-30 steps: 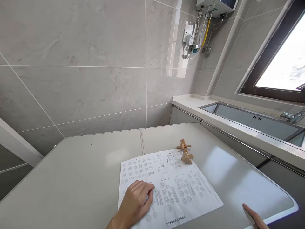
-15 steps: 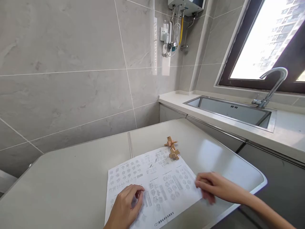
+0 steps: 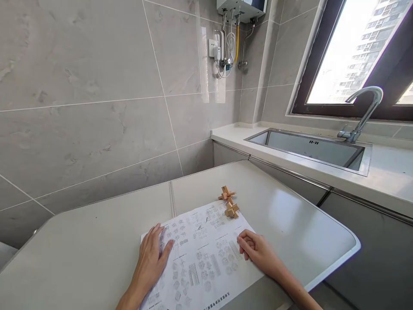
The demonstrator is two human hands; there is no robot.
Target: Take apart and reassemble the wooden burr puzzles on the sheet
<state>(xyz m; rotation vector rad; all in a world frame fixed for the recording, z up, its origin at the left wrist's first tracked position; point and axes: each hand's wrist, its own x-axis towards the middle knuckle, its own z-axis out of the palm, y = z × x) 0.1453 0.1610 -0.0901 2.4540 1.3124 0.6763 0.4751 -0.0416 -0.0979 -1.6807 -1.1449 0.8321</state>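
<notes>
A large printed instruction sheet (image 3: pixel 193 262) lies on the table, covered in small line drawings. My left hand (image 3: pixel 150 254) rests flat on its left edge, fingers stretched forward and thumb spread apart. On the sheet's right part sits my right hand (image 3: pixel 253 249), its fingers curled in, with nothing visible in them. Two small wooden interlocking puzzles stand close together at the sheet's far right corner. The nearer wooden puzzle (image 3: pixel 232 209) is on the paper's edge; the farther wooden puzzle (image 3: pixel 226 193) is just beyond it. Neither hand touches them.
The white folding table (image 3: pixel 97 249) has a seam across it and a rounded right corner. Beyond its right side runs a counter (image 3: pixel 229 134) with a sink (image 3: pixel 309 150) and a faucet (image 3: pixel 368 112). A grey tiled wall (image 3: pixel 97 142) stands behind.
My left hand has moved forward and left, flattening from a curled shape onto the sheet's edge. My right hand has shifted left onto the sheet. The view has turned slightly; the puzzles stay put.
</notes>
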